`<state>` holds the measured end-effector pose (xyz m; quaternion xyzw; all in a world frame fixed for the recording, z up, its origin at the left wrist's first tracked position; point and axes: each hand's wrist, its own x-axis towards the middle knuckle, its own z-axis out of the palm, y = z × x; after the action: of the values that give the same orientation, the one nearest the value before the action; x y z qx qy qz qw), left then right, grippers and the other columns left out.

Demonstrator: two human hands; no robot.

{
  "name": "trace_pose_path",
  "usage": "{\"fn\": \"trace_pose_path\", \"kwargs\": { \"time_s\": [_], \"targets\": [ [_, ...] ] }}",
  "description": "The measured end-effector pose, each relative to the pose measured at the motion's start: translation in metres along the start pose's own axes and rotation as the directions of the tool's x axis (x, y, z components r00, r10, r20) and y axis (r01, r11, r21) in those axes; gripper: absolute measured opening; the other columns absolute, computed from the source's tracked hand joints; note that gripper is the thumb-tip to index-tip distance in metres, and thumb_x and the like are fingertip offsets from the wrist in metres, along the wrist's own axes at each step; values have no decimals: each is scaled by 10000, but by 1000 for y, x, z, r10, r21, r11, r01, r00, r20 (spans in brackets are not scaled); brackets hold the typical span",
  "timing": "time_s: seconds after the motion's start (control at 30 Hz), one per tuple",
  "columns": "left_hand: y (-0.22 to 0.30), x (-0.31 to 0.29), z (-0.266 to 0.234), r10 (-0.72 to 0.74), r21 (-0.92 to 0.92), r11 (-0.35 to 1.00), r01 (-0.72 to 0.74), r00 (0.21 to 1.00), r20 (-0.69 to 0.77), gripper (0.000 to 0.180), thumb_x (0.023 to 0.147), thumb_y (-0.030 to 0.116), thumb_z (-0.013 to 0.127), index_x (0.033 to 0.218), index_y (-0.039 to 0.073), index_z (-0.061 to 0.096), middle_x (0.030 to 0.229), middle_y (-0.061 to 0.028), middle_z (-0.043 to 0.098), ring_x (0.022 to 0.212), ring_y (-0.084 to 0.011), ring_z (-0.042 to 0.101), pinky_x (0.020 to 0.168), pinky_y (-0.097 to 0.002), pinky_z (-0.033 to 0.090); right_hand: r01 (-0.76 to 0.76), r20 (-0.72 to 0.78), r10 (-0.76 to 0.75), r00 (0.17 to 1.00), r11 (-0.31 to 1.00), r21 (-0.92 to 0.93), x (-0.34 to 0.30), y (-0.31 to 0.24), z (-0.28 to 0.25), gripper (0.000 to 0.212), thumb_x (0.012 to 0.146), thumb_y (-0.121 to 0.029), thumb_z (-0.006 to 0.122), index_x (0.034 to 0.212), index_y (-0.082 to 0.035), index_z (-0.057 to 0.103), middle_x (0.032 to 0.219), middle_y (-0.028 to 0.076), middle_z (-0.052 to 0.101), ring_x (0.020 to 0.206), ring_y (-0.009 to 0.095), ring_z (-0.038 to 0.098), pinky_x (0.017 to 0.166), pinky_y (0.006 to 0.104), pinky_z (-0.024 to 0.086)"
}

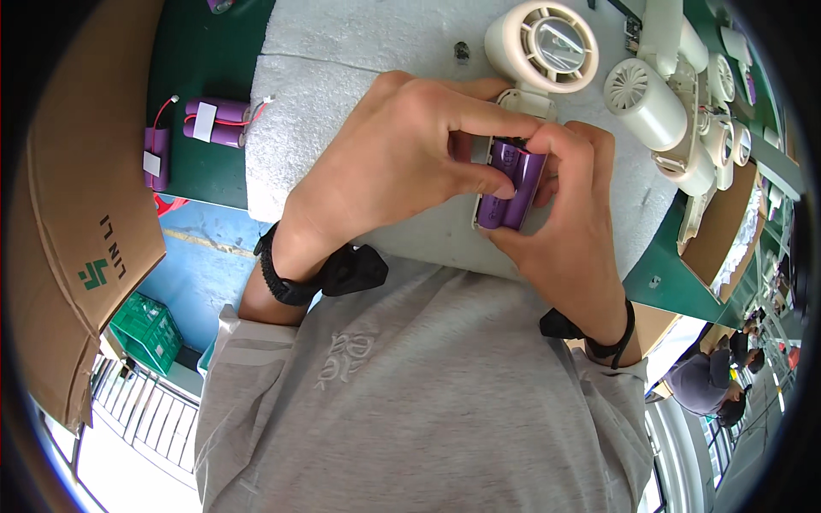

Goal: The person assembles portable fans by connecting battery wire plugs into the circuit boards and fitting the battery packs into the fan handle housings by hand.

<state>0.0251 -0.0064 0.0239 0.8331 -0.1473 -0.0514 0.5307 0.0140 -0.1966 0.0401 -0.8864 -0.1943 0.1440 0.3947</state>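
Note:
A cream-white handheld fan (pixel 505 47) lies over the white foam sheet (pixel 342 51), its round head pointing away from me. Two purple cylindrical batteries (pixel 513 201) sit side by side in its opened handle. My left hand (pixel 385 158) reaches across from the left, closed on the handle, its thumb pressing on the batteries and its fingers partly hidden behind. From the right, my right hand (pixel 577 205) closes around the near part of the handle, thumb at the batteries' near end and index finger at their far end. The fingers partly cover the handle's rim.
More cream-white fans and fan parts (pixel 650 107) crowd the right side. Purple battery packs (pixel 218 124) with wires lie on the green table (pixel 205 51) at left. A small dark part (pixel 462 53) rests on the foam. A cardboard box (pixel 85 197) rises at far left; another person (pixel 705 380) is at lower right.

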Motion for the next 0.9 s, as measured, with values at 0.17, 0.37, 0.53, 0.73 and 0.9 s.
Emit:
{"fn": "trace_pose_path", "kwargs": {
  "time_s": [0.17, 0.37, 0.53, 0.73, 0.9],
  "targets": [
    [-4, 1, 2, 54, -143, 988, -63, 997, -61, 503, 586, -4, 840, 1067, 83, 723, 1107, -140, 695, 711, -143, 678, 643, -260, 536, 138, -7, -138, 990, 990, -18, -11, 8, -6, 773, 552, -15, 880, 1237, -57, 525, 1208, 144, 412, 947, 241, 604, 761, 322, 541],
    [0, -15, 3, -56, -214, 975, 60, 998, 26, 500, 622, -27, 817, 1097, 85, 708, 1172, -144, 664, 783, -179, 694, 619, -269, 542, 288, 18, -290, 957, 940, -183, -29, 10, 2, 738, 580, -49, 879, 1252, -23, 575, 1222, 150, 449, 911, 231, 638, 748, 323, 558],
    [2, -13, 6, 5, -144, 989, -30, 986, -168, 513, 635, -16, 814, 1122, 94, 696, 1256, -135, 613, 876, -228, 684, 639, -286, 547, 195, 12, -197, 980, 958, -211, -12, 4, -4, 702, 663, -40, 827, 1304, -21, 540, 1294, 169, 436, 927, 248, 640, 715, 318, 568],
    [10, -43, -33, 133, 391, 915, 101, 839, -527, 448, 659, 20, 798, 1088, 93, 689, 1203, -109, 590, 860, -243, 611, 699, -327, 524, 116, -337, -288, 896, 887, -448, 72, -27, -6, 530, 793, 33, 662, 1302, -40, 530, 1333, 169, 469, 948, 320, 628, 728, 344, 545],
    [4, -68, -58, -115, 392, 811, 434, 775, -621, 332, 679, 34, 783, 1000, 72, 709, 1053, -103, 623, 796, -231, 608, 661, -332, 509, 132, -80, -165, 983, 939, -318, 47, -10, -17, 508, 785, 20, 672, 1269, -84, 558, 1234, 154, 569, 943, 303, 632, 706, 343, 529]
  ]
}}
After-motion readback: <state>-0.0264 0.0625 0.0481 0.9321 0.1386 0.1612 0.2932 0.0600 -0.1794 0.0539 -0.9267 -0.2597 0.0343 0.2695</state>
